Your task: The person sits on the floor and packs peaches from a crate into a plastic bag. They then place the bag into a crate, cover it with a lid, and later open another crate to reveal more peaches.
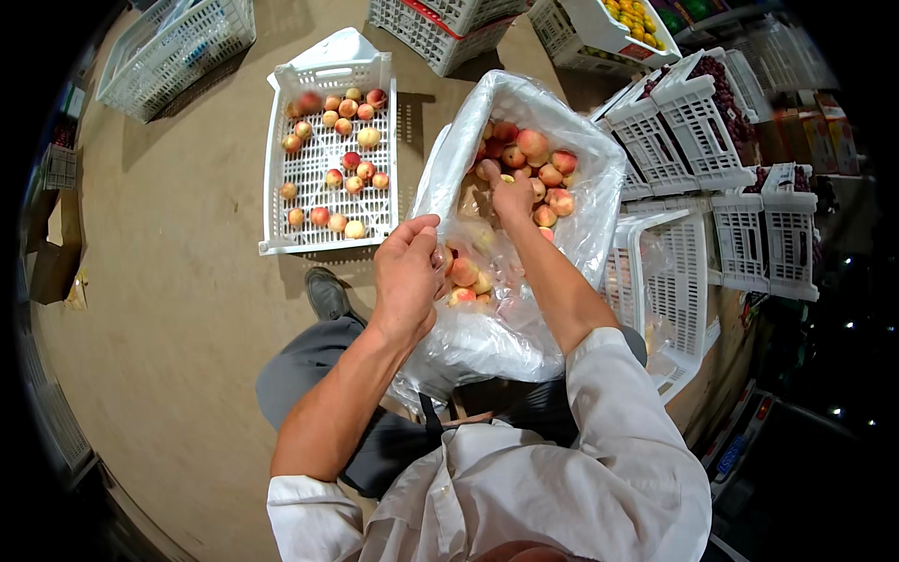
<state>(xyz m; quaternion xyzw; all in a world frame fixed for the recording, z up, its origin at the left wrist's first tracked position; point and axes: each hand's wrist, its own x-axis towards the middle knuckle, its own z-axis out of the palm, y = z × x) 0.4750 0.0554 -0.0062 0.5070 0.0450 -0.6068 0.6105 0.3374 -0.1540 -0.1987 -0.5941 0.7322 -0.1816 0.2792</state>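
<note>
Between my knees stands a crate lined with clear plastic film point(597, 211), with red-and-yellow peaches point(532, 143) heaped in its far part. My left hand point(411, 270) pinches the edge of a thin clear plastic bag point(499, 270) at the crate's left side; several peaches point(465, 272) show through the film beside it. My right hand point(513, 193) reaches into the crate, its fingers on a pale peach point(507, 179) among the others. To the left, a white slatted plastic crate point(261, 211) on the floor holds scattered peaches point(354, 185).
A white crate point(189, 63) with plastic inside stands at the far left. Stacked crates point(449, 49) are ahead. Crates of grapes point(702, 119) and one of orange fruit point(635, 24) line the right side, above an upright white crate point(674, 281). A cardboard box point(60, 260) is at the left edge.
</note>
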